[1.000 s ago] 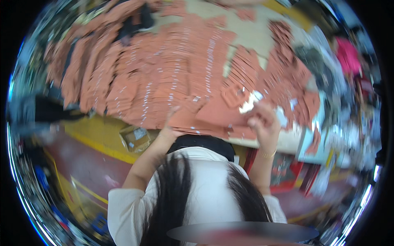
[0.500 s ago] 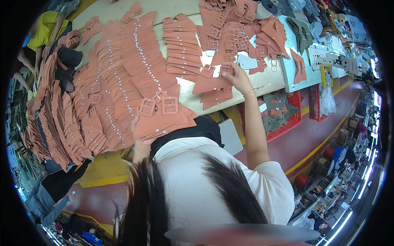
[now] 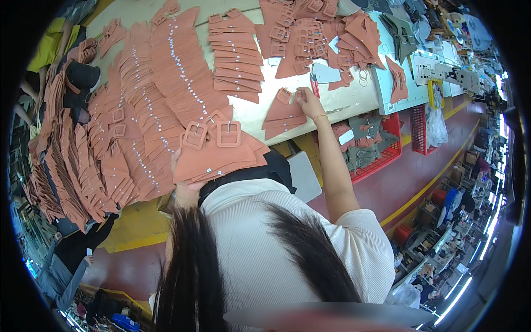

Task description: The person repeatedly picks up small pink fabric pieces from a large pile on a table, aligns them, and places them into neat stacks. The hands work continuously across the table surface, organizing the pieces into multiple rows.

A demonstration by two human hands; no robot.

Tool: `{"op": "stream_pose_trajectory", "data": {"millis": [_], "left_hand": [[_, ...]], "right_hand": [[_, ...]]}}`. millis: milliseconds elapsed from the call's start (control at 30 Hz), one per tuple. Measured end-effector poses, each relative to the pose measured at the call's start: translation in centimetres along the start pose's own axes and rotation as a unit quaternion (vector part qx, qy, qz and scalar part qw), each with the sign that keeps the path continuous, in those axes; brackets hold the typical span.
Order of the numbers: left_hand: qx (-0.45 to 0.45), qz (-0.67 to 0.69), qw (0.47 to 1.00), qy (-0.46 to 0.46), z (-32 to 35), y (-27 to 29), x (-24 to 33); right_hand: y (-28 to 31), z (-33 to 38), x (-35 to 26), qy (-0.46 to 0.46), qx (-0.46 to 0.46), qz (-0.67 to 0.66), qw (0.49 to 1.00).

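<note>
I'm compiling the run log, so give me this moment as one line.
left hand: holding salmon buckled pieces | right hand: at another salmon pile, grip unclear | nearby: red crate

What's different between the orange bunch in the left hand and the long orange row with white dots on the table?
The bunch is held in the left hand; the row lies on the table. The bunch shows big square buckles; along most of the row, no buckles show. The row is much longer than the bunch. Both have overlapping orange pieces with little white marks.
</note>
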State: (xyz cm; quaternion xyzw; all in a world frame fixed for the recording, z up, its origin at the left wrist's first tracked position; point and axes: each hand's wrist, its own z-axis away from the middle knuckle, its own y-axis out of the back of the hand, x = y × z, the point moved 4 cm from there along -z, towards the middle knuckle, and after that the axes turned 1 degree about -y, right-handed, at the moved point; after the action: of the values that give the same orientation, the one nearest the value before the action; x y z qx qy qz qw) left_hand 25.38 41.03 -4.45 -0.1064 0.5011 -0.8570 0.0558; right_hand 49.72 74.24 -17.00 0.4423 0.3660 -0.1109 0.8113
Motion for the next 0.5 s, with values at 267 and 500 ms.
{"op": "stream_pose_trajectory", "data": {"millis": [267,500], "left_hand": [[0.036,0.004,0.999,0.001,-0.7,-0.5,-0.3],[0.053,-0.012,0.999,0.008,-1.2,-0.2,-0.6]], "right_hand": [[0.6,3.2,-10.0,0.071,0.043,-0.016,0.996],[-2.5,10.4,-23.3,0.276,-0.061,-0.033,0.959]]}}
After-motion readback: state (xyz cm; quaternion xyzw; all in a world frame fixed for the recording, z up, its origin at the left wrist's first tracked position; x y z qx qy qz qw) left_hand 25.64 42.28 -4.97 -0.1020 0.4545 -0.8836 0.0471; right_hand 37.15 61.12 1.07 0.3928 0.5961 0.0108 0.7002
